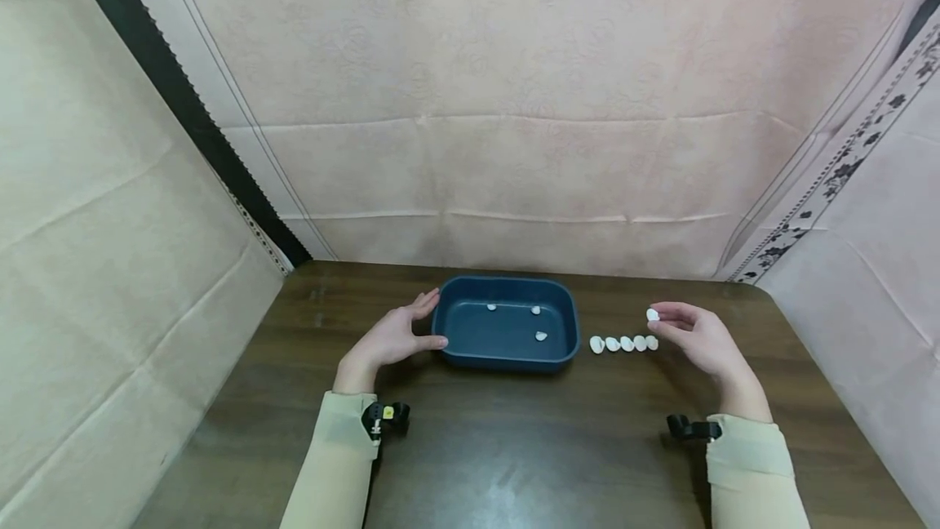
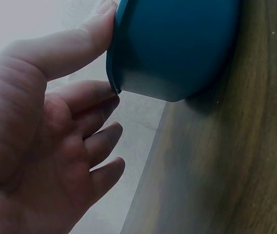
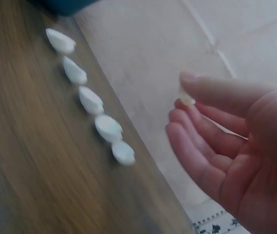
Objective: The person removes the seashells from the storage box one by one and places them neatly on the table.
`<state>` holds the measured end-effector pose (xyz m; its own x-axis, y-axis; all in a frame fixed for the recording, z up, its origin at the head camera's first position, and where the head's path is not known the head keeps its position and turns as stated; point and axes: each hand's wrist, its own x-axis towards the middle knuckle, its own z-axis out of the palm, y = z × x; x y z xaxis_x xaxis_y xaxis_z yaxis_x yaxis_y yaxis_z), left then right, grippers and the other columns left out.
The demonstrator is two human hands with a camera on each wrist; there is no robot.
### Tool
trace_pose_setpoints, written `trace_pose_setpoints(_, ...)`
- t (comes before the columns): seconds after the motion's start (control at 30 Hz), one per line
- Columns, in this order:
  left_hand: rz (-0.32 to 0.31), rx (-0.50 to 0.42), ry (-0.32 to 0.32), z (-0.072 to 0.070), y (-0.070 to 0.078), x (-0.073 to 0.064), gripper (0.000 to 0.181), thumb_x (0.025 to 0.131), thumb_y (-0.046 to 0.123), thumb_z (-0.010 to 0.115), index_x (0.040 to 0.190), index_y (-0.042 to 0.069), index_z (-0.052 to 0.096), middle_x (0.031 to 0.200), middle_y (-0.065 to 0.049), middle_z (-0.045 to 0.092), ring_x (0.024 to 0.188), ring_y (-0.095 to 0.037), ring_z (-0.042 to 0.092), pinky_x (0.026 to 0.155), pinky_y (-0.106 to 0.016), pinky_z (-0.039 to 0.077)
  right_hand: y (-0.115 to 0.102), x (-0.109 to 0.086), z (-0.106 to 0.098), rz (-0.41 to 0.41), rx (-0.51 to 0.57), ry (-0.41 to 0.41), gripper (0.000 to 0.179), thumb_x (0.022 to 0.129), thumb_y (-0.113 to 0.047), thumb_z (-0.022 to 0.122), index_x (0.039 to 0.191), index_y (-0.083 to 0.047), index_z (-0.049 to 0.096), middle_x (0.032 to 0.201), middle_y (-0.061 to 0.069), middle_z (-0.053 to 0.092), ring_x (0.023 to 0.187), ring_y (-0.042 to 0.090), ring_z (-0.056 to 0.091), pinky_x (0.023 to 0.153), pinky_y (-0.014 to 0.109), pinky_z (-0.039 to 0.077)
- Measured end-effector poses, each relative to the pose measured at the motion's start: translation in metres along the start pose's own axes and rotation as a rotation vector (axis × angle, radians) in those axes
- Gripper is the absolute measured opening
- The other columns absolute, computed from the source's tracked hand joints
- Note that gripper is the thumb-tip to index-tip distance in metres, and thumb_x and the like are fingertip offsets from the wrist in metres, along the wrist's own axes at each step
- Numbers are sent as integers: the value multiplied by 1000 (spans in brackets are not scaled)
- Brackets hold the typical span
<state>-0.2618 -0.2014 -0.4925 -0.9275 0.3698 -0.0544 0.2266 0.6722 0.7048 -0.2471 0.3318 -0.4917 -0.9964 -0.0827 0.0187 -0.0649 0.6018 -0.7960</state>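
Note:
A dark blue rectangular tray sits on the table. At its left end is my left hand, thumb and fingers spread and fairly straight, with thumb and forefinger touching the rim in the left wrist view. Three small white shells lie apart inside the tray. My right hand pinches another white seashell between thumb and fingertips, raised above the table. Just left of that hand, several ribbed white shells form a row on the wood, running from the tray's right side toward the hand.
The brown wooden table ends at a back edge just behind the tray. Pale cloth hangs behind it and on both sides. Each wrist carries a black strapped camera over a light sleeve.

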Motion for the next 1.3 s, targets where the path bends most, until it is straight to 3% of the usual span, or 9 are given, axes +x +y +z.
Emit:
trace_pose_setpoints(0.33,-10,-4,0,0,3,0,88,98,35,81,169,17,33,176,-4,24,164,-29,16,126,-63,23,18,-8,-14,11,-69,-24,47,107,-24,70,142,7,62,129,26,71,104,14,72,80,21,57)
trace_pose_setpoints(0.6,-8,9,2,0,0,-1,88,98,37,80,170,16,33,176,-11,25,162,-37,19,123,-69,24,31,-11,-18,39,-181,-49,41,106,-19,70,136,8,65,126,26,72,109,28,69,77,24,55)
trace_pose_setpoints(1.03,-3,-9,5,0,1,-1,88,98,36,81,169,17,33,176,-6,25,163,-31,17,124,-67,23,37,-6,-10,18,-233,-69,36,104,-16,72,133,3,70,121,21,74,111,34,70,95,54,54)
trace_pose_setpoints(1.3,0,-1,6,1,-1,0,87,98,36,80,169,16,33,176,-10,25,163,-34,18,123,-68,24,36,-6,-9,40,-249,-86,36,103,-18,74,131,4,71,116,19,74,105,30,70,90,49,54)
